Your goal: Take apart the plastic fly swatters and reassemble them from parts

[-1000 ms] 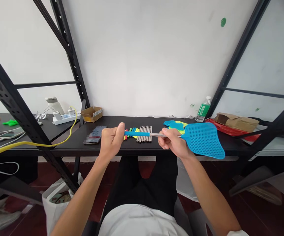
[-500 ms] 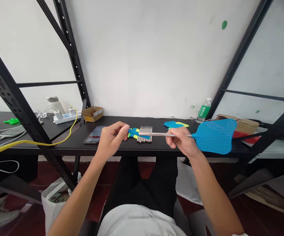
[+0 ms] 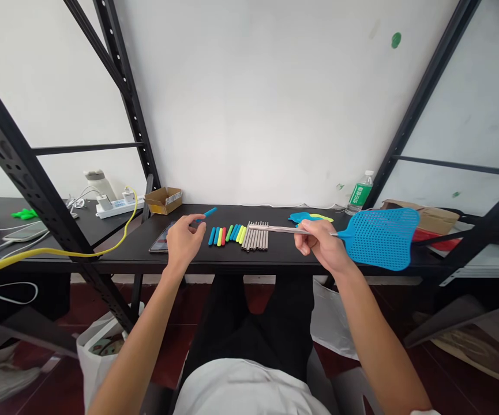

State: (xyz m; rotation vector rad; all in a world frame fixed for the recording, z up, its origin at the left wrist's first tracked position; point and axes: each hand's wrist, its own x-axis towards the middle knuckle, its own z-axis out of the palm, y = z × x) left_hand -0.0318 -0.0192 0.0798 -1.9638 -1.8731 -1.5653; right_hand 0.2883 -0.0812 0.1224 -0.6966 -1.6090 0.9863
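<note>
My right hand [image 3: 321,242] is closed on the metal rod of a blue fly swatter [image 3: 381,239], whose mesh head points right and whose bare rod end reaches left over the table. Between the fingers of my left hand [image 3: 185,239] is a blue handle grip [image 3: 210,212], its far end sticking out toward the wall. A row of coloured handle grips [image 3: 223,236] in blue, yellow, red and green lies on the black table [image 3: 281,253]. Beside them is a row of metal rods [image 3: 255,237], partly under the swatter's rod.
Loose blue and yellow swatter heads [image 3: 303,217] lie at the back. A water bottle [image 3: 360,193] stands near the right post. On the left are a small cardboard box [image 3: 162,202], a phone [image 3: 159,242] partly behind my hand, a power strip [image 3: 119,207] and a yellow cable [image 3: 59,251].
My left hand has moved left with the blue grip, away from the swatter's rod end. The grip now angles toward the wall. My right hand has barely moved.
</note>
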